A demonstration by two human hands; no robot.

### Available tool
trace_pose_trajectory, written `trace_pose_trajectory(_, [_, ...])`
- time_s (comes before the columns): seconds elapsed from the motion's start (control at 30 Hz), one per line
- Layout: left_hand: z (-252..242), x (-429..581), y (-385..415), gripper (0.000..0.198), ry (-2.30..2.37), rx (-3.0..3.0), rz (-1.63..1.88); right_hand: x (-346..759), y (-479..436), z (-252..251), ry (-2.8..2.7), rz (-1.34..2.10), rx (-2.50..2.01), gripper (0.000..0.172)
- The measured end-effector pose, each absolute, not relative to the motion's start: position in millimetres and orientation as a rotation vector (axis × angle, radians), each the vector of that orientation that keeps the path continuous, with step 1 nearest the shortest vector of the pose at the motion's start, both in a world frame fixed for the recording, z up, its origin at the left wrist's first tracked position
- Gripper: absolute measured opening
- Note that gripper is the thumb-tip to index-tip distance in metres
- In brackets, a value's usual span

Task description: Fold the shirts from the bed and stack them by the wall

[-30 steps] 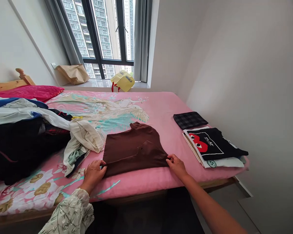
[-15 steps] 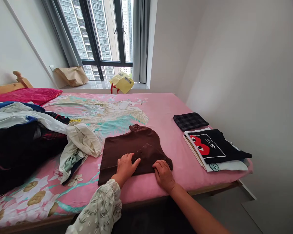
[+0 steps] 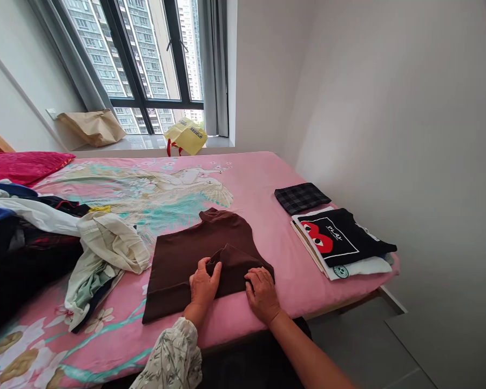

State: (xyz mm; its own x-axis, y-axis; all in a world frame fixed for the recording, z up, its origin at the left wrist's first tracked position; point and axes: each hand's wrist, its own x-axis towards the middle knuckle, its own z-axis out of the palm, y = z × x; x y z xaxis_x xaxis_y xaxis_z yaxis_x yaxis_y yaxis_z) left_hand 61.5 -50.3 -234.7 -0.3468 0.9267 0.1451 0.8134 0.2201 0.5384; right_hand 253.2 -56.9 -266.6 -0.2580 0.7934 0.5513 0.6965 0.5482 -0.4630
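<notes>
A dark brown shirt (image 3: 178, 259) with a high collar lies partly folded near the bed's front edge, its collar pointing away from me. My left hand (image 3: 202, 286) grips the end of a sleeve folded over the body, thumb and fingers closed on the cloth. To the right of it, my right hand (image 3: 261, 292) has its fingers curled onto the same sleeve near the shoulder side. The cloth bulges up slightly between the two hands.
Loose clothes, including a cream garment (image 3: 113, 243), are heaped on the left of the pink bed (image 3: 251, 183). Folded shirts (image 3: 348, 235) and a dark checked cloth (image 3: 302, 198) lie along the right edge. Paper bag (image 3: 93, 127) and yellow bag (image 3: 188, 136) sit by the window.
My left hand's fingers have closed more on the sleeve, and the fabric between the hands has lifted slightly. The view has turned to the right.
</notes>
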Motion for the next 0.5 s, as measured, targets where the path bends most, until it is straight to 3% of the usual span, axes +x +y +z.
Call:
trace_pose_trajectory(0.13, [-219, 50, -52, 0.059, 2.243, 1.918, 0.577, 256, -57, -271, -1.979, 0.16, -1.197, 0.018])
trace_pose_trajectory(0.3, [-210, 15, -60, 0.043, 2.16, 2.054, 0.416, 253, -47, -249, -1.904, 0.179, -1.314, 0.022])
trace_pose_trajectory(0.5, [-233, 7, -71, 0.037, 2.172, 2.108, 0.566, 226, 23, -210, -2.04, 0.448, -1.698, 0.025])
